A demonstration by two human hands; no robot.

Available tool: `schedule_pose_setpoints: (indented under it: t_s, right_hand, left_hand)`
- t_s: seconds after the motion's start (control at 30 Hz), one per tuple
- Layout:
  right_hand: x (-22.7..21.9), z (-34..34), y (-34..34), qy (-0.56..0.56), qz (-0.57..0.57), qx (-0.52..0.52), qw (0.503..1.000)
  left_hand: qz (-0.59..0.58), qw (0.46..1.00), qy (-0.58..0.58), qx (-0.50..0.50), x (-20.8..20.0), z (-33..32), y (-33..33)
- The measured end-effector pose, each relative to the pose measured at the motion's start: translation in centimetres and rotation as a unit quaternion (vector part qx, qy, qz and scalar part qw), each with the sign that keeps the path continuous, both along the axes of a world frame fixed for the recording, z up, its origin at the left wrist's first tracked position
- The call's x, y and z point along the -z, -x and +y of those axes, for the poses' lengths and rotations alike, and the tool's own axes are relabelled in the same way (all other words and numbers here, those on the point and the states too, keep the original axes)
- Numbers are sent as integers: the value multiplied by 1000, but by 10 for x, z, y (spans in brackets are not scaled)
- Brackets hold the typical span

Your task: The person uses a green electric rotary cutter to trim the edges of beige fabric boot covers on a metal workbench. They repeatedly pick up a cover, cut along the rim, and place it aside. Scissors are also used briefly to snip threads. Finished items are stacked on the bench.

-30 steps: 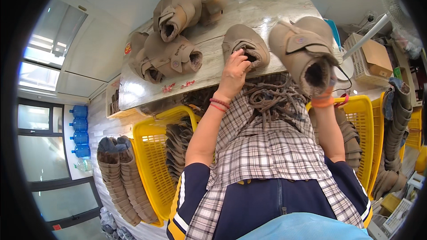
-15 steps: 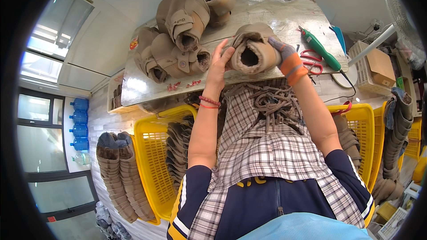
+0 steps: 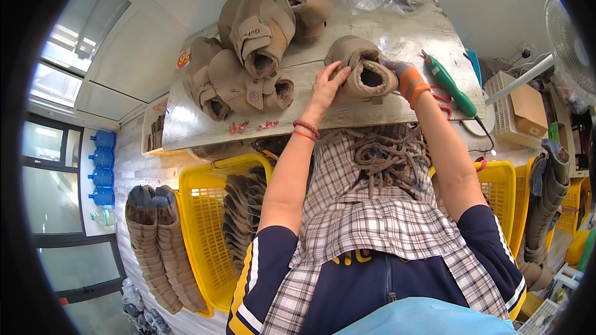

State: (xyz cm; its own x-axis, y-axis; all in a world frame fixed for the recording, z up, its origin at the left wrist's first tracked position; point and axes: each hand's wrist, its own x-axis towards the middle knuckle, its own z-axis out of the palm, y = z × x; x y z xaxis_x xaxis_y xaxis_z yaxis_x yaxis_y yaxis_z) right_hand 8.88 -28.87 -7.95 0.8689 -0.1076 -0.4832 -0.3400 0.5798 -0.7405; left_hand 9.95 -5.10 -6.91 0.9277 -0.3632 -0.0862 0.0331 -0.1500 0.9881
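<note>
A tan fleece-lined shoe upper, its dark round opening facing me, rests at the table's near edge between my hands. My bare left hand grips its left side, thumb near the fleecy rim. On the opposite side my right hand, in a grey and orange glove, holds it; the fingertips are partly hidden behind the upper. More tan uppers lie heaped at the table's left. Strips of brown trimming are bunched on my checked apron.
A green corded tool and red-handled scissors lie right of my gloved hand. Yellow baskets flank me, with stacked uppers beside the left one. A fan stands far right. Red scraps dot the table.
My left fingers, raised and spread before, have come down onto the upper. The upper has turned a little and shifted slightly right. My right hand stays on its right side.
</note>
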Motion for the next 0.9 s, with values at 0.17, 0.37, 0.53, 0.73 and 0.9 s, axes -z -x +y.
schedule_pose_setpoints:
  t_s: [0.17, 0.37, 0.53, 0.73, 0.9]
  right_hand:
    - [26, -15, -29, 317, -75, -70, 943]
    - [64, -26, -53, 457, -16, -112, 882]
    - [43, -14, -58, 568, 12, -68, 820]
    - [27, -20, -28, 389, 8, 8, 921]
    - [6, -5, 9, 540, -146, 182, 809]
  left_hand:
    - [81, 995, 55, 4, 8, -4, -7]
    - [-11, 998, 42, -43, 33, -13, -19]
    - [-90, 988, -59, -112, 19, 1, -14]
    - [-461, 758, -216, -407, 9, 48, 26]
    - [-420, 735, -264, -463, -27, 111, -14]
